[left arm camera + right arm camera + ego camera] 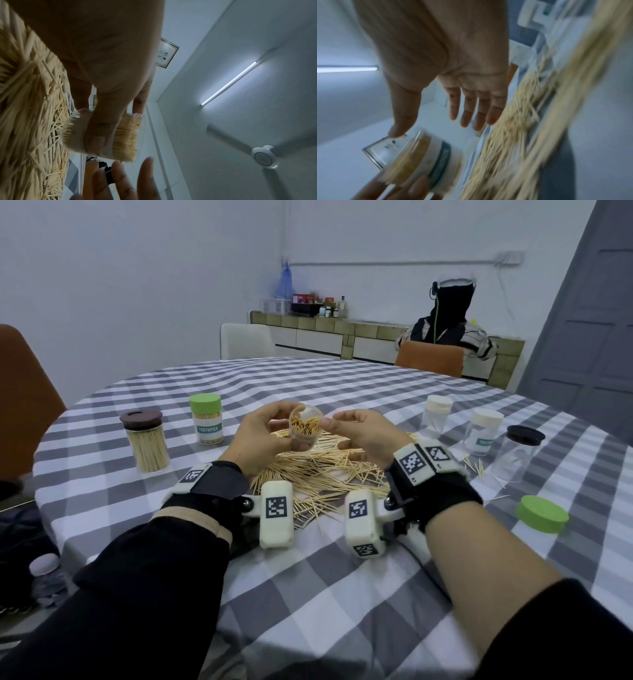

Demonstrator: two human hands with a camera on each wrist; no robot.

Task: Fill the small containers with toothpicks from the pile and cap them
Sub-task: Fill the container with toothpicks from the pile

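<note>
1. Key relation: clear toothpick jar (305,430) is held up in the left hand (262,436) above the toothpick pile (318,470). It is tilted, with its open mouth toward the camera and toward the right hand (359,433); its long axis runs mouth-near, base-far.
2. Left hand: fingers and thumb curled round the jar body; thumb across the label in the left wrist view.
3. Right hand: just right of the jar, fingers straight and spread, holding nothing. The thumb tip (397,132) looks to touch the rim; contact is unclear because of blur.
4. Jar looks nearly full and has no cap.
5. Likely its lid: green cap (543,514), lying on the tablecloth (342,594) far right, nearer the right hand.
6. Judgement: capping comes next.
</note>
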